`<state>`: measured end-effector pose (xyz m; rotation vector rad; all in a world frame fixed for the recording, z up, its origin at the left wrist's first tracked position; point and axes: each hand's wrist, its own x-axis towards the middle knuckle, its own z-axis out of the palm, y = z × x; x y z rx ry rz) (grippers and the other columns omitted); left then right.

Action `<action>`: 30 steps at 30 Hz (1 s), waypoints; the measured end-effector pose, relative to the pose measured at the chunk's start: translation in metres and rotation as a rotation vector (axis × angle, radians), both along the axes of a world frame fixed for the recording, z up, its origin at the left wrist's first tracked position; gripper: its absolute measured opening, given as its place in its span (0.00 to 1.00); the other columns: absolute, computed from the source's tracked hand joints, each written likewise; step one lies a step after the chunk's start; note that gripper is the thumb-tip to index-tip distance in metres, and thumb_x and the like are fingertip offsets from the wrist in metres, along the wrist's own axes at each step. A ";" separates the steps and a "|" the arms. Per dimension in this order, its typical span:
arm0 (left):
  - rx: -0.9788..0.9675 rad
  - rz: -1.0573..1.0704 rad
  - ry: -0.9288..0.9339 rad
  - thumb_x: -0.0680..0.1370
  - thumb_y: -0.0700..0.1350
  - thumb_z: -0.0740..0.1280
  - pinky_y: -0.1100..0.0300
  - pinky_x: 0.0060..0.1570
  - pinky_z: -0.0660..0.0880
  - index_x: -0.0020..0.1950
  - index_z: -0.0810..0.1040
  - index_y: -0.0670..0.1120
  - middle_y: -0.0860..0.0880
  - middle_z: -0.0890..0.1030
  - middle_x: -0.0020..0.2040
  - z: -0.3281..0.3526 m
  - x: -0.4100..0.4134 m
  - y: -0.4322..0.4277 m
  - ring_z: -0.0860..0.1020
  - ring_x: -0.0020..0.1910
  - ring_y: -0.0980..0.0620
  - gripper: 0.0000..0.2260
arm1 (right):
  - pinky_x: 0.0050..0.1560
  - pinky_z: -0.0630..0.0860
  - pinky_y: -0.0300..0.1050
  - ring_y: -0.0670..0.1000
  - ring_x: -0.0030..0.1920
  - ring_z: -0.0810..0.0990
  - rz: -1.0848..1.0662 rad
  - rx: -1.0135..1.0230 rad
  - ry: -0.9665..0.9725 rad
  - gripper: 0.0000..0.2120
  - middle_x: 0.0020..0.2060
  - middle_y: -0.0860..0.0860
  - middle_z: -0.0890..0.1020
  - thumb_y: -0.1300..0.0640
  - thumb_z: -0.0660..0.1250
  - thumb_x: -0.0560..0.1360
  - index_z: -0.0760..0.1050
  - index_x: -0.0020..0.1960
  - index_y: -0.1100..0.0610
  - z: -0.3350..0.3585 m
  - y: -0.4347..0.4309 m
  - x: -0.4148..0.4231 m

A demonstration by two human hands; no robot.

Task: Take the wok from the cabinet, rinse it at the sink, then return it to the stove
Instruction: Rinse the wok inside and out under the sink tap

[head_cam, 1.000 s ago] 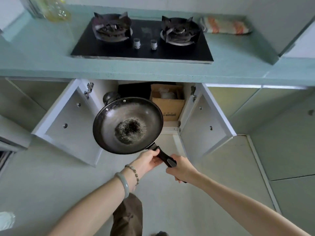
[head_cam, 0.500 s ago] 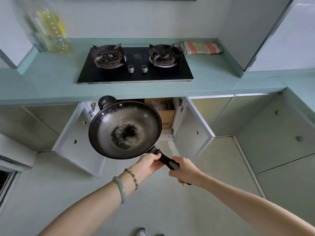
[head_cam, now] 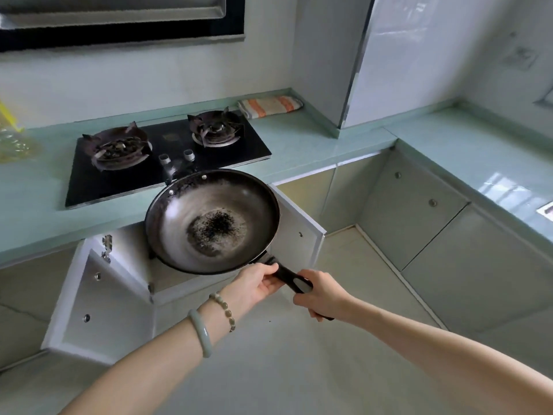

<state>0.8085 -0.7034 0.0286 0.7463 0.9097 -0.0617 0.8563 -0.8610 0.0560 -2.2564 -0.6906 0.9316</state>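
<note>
A dark round wok [head_cam: 211,221] with a blackened patch at its bottom hangs in the air in front of the counter edge, over the open cabinet [head_cam: 98,298]. Its black handle points toward me. My left hand [head_cam: 258,284] grips the handle close to the bowl, and my right hand [head_cam: 318,296] grips the handle's end. The black two-burner stove [head_cam: 167,157] sits on the teal counter just behind the wok. No sink is in view.
Both white cabinet doors [head_cam: 299,232] stand open below the stove. A striped cloth [head_cam: 269,105] lies at the counter's back. An oil bottle [head_cam: 12,139] stands far left. The counter [head_cam: 478,163] turns along the right wall. A range hood [head_cam: 119,22] hangs above.
The wok has come up out of the cabinet to counter height, held by both hands. My view has risen and turned right, so the right-hand counter now shows.
</note>
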 end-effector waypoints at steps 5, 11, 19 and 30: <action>0.017 -0.144 -0.014 0.78 0.29 0.60 0.46 0.53 0.72 0.47 0.73 0.34 0.37 0.78 0.44 0.013 0.017 -0.024 0.78 0.42 0.41 0.03 | 0.20 0.67 0.39 0.49 0.16 0.71 -0.121 0.011 -0.020 0.07 0.23 0.52 0.76 0.60 0.65 0.67 0.70 0.44 0.55 0.012 -0.028 -0.002; 0.016 -0.300 -0.038 0.78 0.28 0.57 0.45 0.56 0.71 0.44 0.72 0.34 0.38 0.78 0.42 0.024 0.037 -0.054 0.77 0.42 0.41 0.07 | 0.18 0.65 0.36 0.49 0.16 0.71 -0.273 0.041 -0.028 0.07 0.19 0.49 0.74 0.61 0.66 0.67 0.69 0.41 0.53 0.018 -0.065 -0.004; 0.055 -0.457 -0.071 0.78 0.27 0.56 0.48 0.55 0.70 0.44 0.73 0.34 0.40 0.81 0.31 0.034 0.085 -0.103 0.77 0.41 0.42 0.08 | 0.18 0.65 0.36 0.49 0.16 0.70 -0.454 0.095 -0.027 0.07 0.21 0.51 0.75 0.61 0.65 0.66 0.68 0.41 0.55 0.022 -0.110 0.018; 0.090 -0.556 -0.084 0.78 0.27 0.56 0.47 0.54 0.70 0.44 0.73 0.35 0.39 0.80 0.38 0.043 0.205 -0.190 0.77 0.41 0.42 0.08 | 0.18 0.64 0.35 0.48 0.17 0.70 -0.569 0.088 -0.035 0.06 0.24 0.52 0.75 0.60 0.64 0.68 0.67 0.41 0.55 0.037 -0.191 0.117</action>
